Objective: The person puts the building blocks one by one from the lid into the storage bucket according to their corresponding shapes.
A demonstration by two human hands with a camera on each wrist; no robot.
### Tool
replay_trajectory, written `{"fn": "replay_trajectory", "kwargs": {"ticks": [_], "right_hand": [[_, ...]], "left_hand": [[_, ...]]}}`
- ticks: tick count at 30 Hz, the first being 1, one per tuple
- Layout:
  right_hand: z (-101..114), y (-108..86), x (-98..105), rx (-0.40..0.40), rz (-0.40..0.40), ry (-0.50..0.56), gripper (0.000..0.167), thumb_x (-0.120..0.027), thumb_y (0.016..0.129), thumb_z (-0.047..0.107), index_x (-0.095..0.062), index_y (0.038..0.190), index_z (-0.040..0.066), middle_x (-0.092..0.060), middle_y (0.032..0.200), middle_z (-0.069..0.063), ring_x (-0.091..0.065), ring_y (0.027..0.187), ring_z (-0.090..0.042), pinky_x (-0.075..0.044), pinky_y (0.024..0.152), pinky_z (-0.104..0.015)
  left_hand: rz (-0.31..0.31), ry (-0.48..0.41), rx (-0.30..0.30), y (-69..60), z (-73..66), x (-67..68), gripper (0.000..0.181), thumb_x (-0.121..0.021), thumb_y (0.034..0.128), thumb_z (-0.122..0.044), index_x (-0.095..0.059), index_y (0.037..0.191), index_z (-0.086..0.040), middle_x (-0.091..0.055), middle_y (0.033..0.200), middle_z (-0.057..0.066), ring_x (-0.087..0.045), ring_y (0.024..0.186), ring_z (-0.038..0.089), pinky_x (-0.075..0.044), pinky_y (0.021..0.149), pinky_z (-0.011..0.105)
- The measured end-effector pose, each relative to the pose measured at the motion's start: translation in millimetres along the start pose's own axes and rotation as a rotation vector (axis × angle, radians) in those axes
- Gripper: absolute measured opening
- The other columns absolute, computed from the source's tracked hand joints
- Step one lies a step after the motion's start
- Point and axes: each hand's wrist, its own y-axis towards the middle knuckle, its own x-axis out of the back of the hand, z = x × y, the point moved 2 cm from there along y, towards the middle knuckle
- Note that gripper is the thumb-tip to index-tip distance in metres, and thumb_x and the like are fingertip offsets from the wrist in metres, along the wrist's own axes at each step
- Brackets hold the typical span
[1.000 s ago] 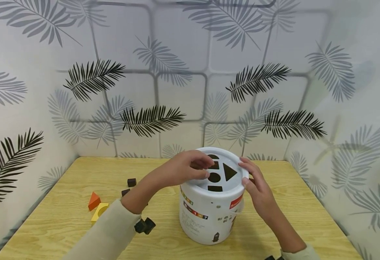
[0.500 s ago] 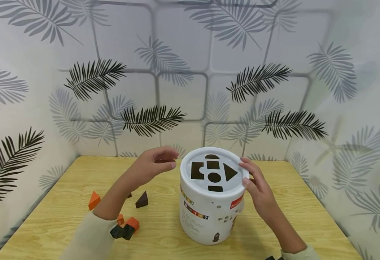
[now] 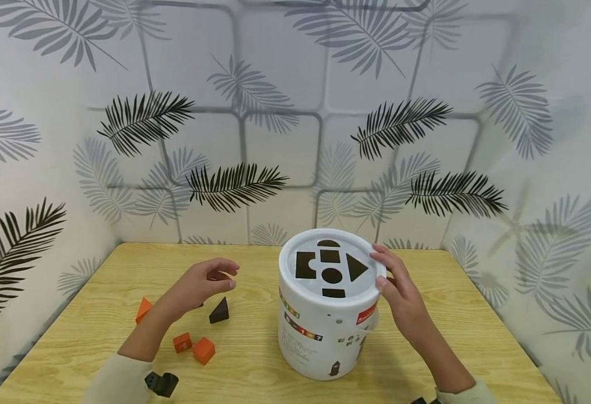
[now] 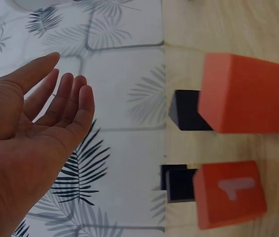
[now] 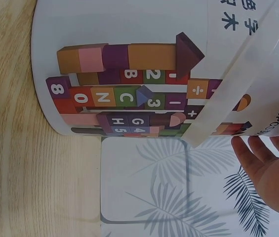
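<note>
A white toy-block bucket (image 3: 320, 331) stands upright, its lid (image 3: 343, 261) cut with shaped holes. At the right side of its rim rests my right hand (image 3: 401, 292), fingertips touching the edge; the right wrist view shows those fingers (image 5: 258, 153) against the bucket's side. My left hand (image 3: 201, 289) hovers left of the bucket with loosely bent fingers and nothing in it. Below and near it lie a dark triangular block (image 3: 219, 311), a red-orange cube (image 3: 204, 350) and another red-orange block (image 4: 230, 195) marked with a numeral 1.
An orange triangular block (image 3: 143, 310) lies partly behind my left forearm. Small dark blocks (image 4: 191, 110) show behind the red-orange ones in the left wrist view. A wood-grain table (image 3: 255, 370) bears everything, with leaf-patterned walls (image 3: 285, 140) behind and at both sides.
My left hand has moved away from over the lid, left and down toward the loose blocks, uncovering the lid's holes. My right hand has stayed at the rim.
</note>
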Motion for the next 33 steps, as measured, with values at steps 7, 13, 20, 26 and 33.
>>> {"fn": "replay_trajectory", "kwargs": {"ticks": [7,13,20,26,33], "right_hand": [[2,0.0,-1,0.018,-0.002,0.011,0.042,-0.040,0.106,0.008,-0.043,0.148,0.007,-0.029,0.162,-0.008,-0.031,0.143,-0.002,-0.041,0.101,-0.011],[2,0.3,-1,0.039,-0.002,0.012,0.042,-0.040,0.106,0.006,-0.043,0.148,0.005,-0.029,0.161,-0.010,-0.032,0.142,0.000,-0.041,0.101,-0.011],[1,-0.1,0,0.033,0.004,0.011,0.042,-0.039,0.107,0.007,-0.043,0.148,0.006,-0.028,0.162,-0.009,-0.029,0.143,0.000,-0.040,0.102,-0.010],[2,-0.5,0,0.019,-0.002,0.006,0.042,-0.040,0.106,0.008,-0.044,0.148,0.008,-0.029,0.162,-0.008,-0.030,0.143,0.000,-0.040,0.102,-0.010],[1,0.5,0,0.004,-0.005,0.002,0.042,-0.041,0.106,0.010,-0.044,0.148,0.008,-0.029,0.162,-0.007,-0.030,0.144,-0.002,-0.039,0.103,-0.010]], "left_hand": [[0.056,0.011,0.088,-7.5,34.9,1.5,0.037,-0.066,0.0989,-0.023,-0.060,0.132,-0.009,-0.057,0.135,0.018,-0.060,0.116,0.027,-0.054,0.094,0.046],[0.088,0.031,0.124,-10.3,50.5,2.4,0.040,-0.066,0.0979,-0.014,-0.058,0.135,-0.001,-0.056,0.135,0.020,-0.059,0.113,0.028,-0.056,0.091,0.042],[0.119,0.050,0.153,-10.1,63.0,-1.2,0.043,-0.066,0.0953,-0.004,-0.056,0.136,0.003,-0.052,0.140,0.026,-0.059,0.117,0.036,-0.057,0.090,0.041],[0.129,0.031,0.208,-10.0,66.3,-8.0,0.056,-0.070,0.0904,0.002,-0.049,0.143,0.003,-0.045,0.147,0.029,-0.054,0.127,0.044,-0.055,0.095,0.045],[0.136,-0.004,0.240,-8.6,67.9,-13.1,0.071,-0.074,0.0861,0.003,-0.042,0.150,0.000,-0.047,0.144,0.030,-0.058,0.119,0.038,-0.056,0.086,0.041]]}}
